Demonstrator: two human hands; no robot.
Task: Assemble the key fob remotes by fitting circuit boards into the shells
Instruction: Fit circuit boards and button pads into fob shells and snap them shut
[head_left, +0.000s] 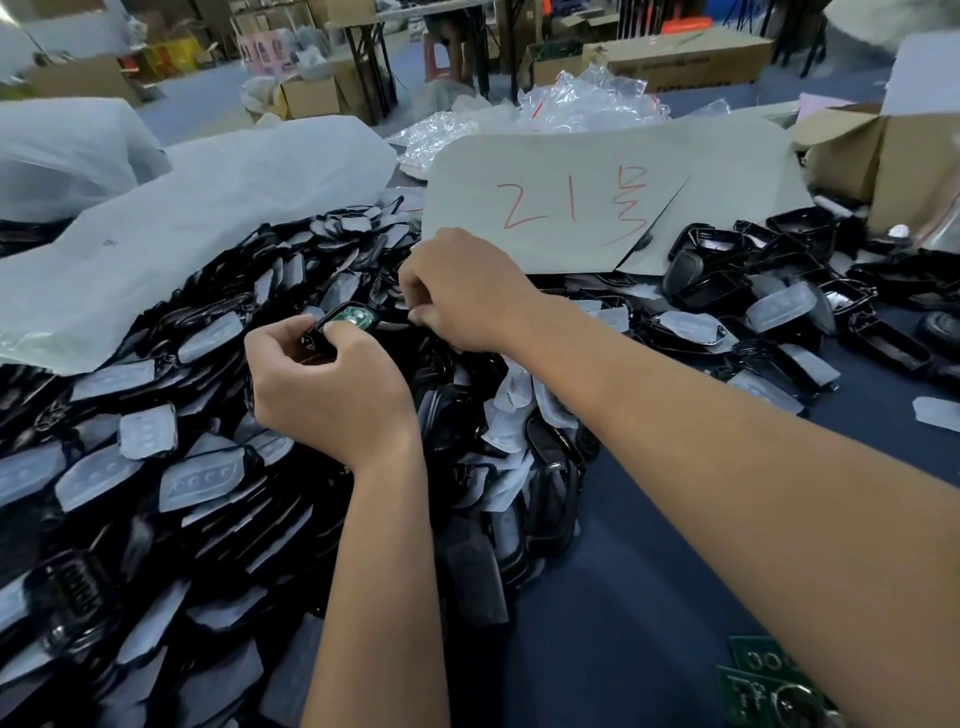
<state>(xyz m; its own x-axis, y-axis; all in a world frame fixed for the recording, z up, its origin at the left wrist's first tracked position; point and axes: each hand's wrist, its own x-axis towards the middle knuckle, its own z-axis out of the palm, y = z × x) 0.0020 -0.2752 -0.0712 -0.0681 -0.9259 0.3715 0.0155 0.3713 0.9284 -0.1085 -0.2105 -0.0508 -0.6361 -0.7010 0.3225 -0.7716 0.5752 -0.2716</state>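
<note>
The left hand (332, 384) is gripping a black shell (318, 339) just above the big heap of shells (156, 467), its thumb and fingers curled round the shell's near end, and a green board (349, 315) is lying in the shell's open face, seemingly seated or close to it, with its far end showing. The right hand (460, 291) is hovering just beside the shell's far end with its fingers curled down; whether it is pinching the shell's edge or some small part there is hidden by its own knuckles, so I cannot tell. To do this step well, the left hand should probably be keeping the shell level and steady while the right is pressing the board down evenly, corner by corner, so that it is dropping flush inside the rim rather than tilting or riding on an edge; forcing one end first is likely to be bending the board or springing the clips. More green boards (763, 680) are lying on the blue worktop (649, 597) near the right forearm, within easy reach. As for containers, an open carton (878, 156) is standing at the far right behind a smaller scatter of shells (779, 291), and what it is holding cannot be seen; a white plastic bag (208, 208) is lying slack across the far left of the heap.
</note>
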